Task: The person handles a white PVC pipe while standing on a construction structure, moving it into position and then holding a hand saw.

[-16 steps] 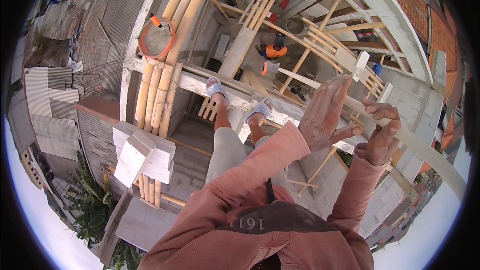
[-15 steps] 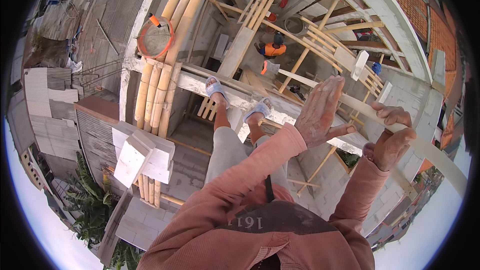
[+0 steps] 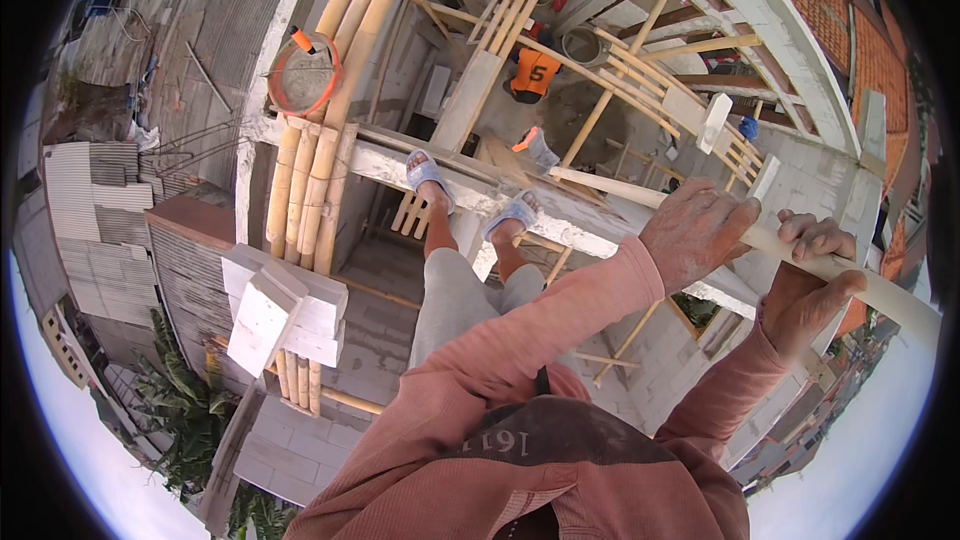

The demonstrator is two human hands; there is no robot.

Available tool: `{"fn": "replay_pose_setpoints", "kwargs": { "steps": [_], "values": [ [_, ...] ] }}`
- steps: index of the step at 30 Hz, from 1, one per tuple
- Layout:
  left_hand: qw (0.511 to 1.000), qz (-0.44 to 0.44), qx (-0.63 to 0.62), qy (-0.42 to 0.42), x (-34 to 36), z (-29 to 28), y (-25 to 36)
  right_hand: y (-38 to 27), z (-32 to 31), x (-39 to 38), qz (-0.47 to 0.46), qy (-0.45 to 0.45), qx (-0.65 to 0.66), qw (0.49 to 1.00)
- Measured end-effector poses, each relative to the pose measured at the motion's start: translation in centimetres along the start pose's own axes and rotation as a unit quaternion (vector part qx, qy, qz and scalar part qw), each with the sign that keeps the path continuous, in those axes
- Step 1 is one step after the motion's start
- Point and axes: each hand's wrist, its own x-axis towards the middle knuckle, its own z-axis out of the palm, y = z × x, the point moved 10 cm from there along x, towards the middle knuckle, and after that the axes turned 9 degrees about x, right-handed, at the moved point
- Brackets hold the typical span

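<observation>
A long, pale pole (image 3: 605,185) slants from the middle of the view out past the right edge. My left hand (image 3: 699,227) has its fingers wrapped round it. Further along to the right, my right hand (image 3: 816,265) also grips the pole, fingers over the top and thumb along the near side. By the pole's far end is an orange and grey piece (image 3: 538,148); whether it is fixed to the pole I cannot tell. My sandalled feet stand on a narrow, rough concrete beam (image 3: 385,162), high above the floor below.
At left, a round orange-rimmed bucket (image 3: 305,78) of grey mix with an orange-handled tool sits by bamboo poles (image 3: 300,190). White blocks (image 3: 285,310) are stacked nearer me. Far below, a person in orange (image 3: 532,73) bends over among bamboo scaffolding. Open drops flank the beam.
My left hand, flat and open beside the pole before, has closed round it. Both hands and the pole sit slightly lower and further right. The person below has moved left and bent over.
</observation>
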Motion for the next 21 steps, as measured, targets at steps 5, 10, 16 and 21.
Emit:
{"fn": "replay_pose_setpoints", "kwargs": {
  "steps": [5,10,16,21],
  "values": [
    [0.999,-0.016,-0.036,0.023,-0.7,-4.1,0.7,-0.2,-1.8,0.2,-0.007,0.041,0.212,0.976],
    [0.748,-0.561,-0.252,0.249,-23.2,-6.0,-19.1,-4.5,-2.1,1.1,0.007,-0.052,0.298,0.953],
    [0.332,-0.87,-0.349,0.104,-46.1,8.7,-26.9,-6.9,-2.4,0.4,0.015,-0.12,0.351,0.929],
    [0.421,-0.794,-0.427,0.101,-42.1,11.9,-29.4,-7.4,-5.0,-0.5,-0.008,-0.09,0.298,0.95]
  ]
}}
